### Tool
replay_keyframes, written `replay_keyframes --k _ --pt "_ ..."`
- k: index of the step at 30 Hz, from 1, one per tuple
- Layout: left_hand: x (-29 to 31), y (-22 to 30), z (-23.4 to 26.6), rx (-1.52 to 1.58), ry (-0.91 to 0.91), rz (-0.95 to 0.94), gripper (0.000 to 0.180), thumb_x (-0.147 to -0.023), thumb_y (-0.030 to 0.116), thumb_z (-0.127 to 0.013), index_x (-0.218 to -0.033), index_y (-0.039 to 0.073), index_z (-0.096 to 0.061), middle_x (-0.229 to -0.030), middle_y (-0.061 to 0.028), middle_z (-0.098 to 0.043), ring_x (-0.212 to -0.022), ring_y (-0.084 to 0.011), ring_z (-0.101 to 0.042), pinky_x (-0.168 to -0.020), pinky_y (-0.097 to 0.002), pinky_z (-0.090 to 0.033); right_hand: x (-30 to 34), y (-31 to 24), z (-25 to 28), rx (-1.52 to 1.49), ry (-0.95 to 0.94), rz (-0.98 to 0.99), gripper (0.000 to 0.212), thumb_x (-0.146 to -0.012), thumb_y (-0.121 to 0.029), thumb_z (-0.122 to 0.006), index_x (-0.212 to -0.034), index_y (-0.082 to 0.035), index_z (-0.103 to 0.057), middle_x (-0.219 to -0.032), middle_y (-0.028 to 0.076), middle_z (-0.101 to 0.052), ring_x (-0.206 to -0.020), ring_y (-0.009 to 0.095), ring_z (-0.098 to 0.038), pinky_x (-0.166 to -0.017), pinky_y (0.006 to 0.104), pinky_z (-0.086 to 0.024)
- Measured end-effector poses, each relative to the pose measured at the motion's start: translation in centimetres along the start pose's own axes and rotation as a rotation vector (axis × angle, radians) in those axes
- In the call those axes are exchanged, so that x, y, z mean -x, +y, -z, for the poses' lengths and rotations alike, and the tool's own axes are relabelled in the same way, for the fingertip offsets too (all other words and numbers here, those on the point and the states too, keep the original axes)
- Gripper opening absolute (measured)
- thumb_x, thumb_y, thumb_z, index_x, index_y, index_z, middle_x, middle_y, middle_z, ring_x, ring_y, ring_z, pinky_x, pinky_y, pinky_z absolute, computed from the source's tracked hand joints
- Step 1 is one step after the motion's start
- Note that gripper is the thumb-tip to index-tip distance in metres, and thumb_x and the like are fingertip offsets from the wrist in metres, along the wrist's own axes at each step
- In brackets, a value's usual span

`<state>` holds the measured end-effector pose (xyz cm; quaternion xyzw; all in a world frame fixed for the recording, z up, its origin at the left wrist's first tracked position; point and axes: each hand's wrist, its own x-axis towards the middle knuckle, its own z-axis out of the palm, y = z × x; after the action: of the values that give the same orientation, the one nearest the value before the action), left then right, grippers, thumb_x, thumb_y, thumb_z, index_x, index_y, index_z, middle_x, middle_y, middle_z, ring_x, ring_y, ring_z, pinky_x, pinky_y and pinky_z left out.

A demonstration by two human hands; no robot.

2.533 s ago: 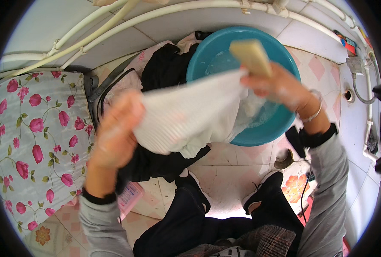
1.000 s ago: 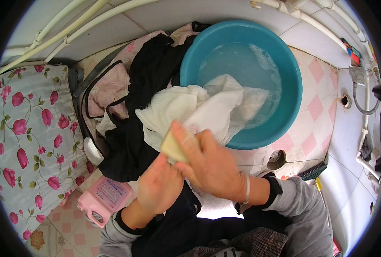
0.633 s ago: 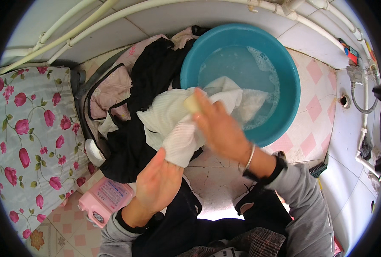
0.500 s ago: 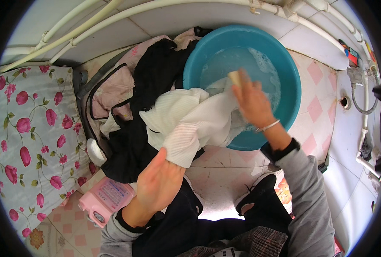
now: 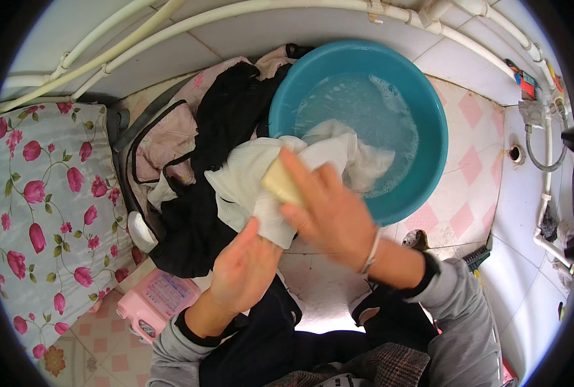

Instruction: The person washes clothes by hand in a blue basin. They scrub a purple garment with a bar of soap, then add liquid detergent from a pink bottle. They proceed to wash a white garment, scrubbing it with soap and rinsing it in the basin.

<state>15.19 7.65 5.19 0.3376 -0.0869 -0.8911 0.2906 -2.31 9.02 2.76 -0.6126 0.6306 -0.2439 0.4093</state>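
Note:
My right hand grips a pale yellow bar of soap over the white ribbed garment. The near end of that garment is in my left hand, with the thumb on top and the fingers hidden beneath the cloth. The garment stretches away over the near-left rim of a teal basin, and its far part hangs into the cloudy, sudsy water. Whether the soap touches the cloth is hard to tell, as the right hand is slightly blurred.
Black clothes and a pink cloth lie heaped left of the basin. A pink jug stands near my left forearm. A flower-patterned cover fills the left side. White pipes run along the wall; a dark brush lies at right.
My right hand has moved left and nearer with the soap, from above the basin to the cloth by my left hand. My left hand stays almost in place.

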Motion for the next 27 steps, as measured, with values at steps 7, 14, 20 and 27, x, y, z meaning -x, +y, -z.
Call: replay_keyframes --k 7,14,20,27 --pt "0.7 0.1 -0.9 -0.080 0.015 -0.069 0.056 -0.103 0.028 -0.033 -0.150 0.001 -0.018 -0.155 -0.0086 -0.027 -0.144 -0.0222 -0.023 -0.120 -0.0372 -0.013 0.0 -0.9 -1.7 -0.145 0.083 -0.124 0.070 -0.093 -0.025 -0.055 -0.151 -0.010 -0.021 -0.102 0.022 -0.047 -0.085 0.040 -0.055 -0.075 0.0457 -0.048" --pt "0.5 0.1 -1.0 -0.021 0.018 -0.032 0.054 -0.103 0.028 -0.032 -0.149 0.001 -0.022 -0.154 -0.0088 -0.029 -0.143 -0.0219 -0.026 -0.118 -0.0367 -0.016 -0.4 0.1 -1.4 -0.071 0.221 -0.032 0.072 -0.090 -0.024 -0.058 -0.151 -0.007 -0.023 -0.099 0.024 -0.048 -0.083 0.039 -0.054 -0.078 0.0427 -0.048" --pt "0.6 -0.2 -1.1 -0.084 0.049 -0.055 0.052 -0.104 0.028 -0.031 -0.149 0.004 -0.024 -0.151 -0.0073 -0.033 -0.139 -0.0211 -0.031 -0.116 -0.0359 -0.021 0.0 -0.7 -1.9 -0.099 0.106 -0.009 0.073 -0.090 -0.027 -0.060 -0.151 -0.009 -0.024 -0.100 0.020 -0.048 -0.079 0.038 -0.056 -0.067 0.0419 -0.050" --pt "0.4 -0.1 -0.7 -0.110 0.070 -0.047 0.053 -0.104 0.029 -0.031 -0.150 0.005 -0.021 -0.152 -0.0065 -0.032 -0.140 -0.0206 -0.029 -0.116 -0.0358 -0.020 -0.4 -1.7 -1.8 -0.063 0.056 -0.024 0.070 -0.091 -0.030 -0.058 -0.150 -0.011 -0.025 -0.099 0.019 -0.048 -0.076 0.039 -0.057 -0.066 0.0436 -0.050"
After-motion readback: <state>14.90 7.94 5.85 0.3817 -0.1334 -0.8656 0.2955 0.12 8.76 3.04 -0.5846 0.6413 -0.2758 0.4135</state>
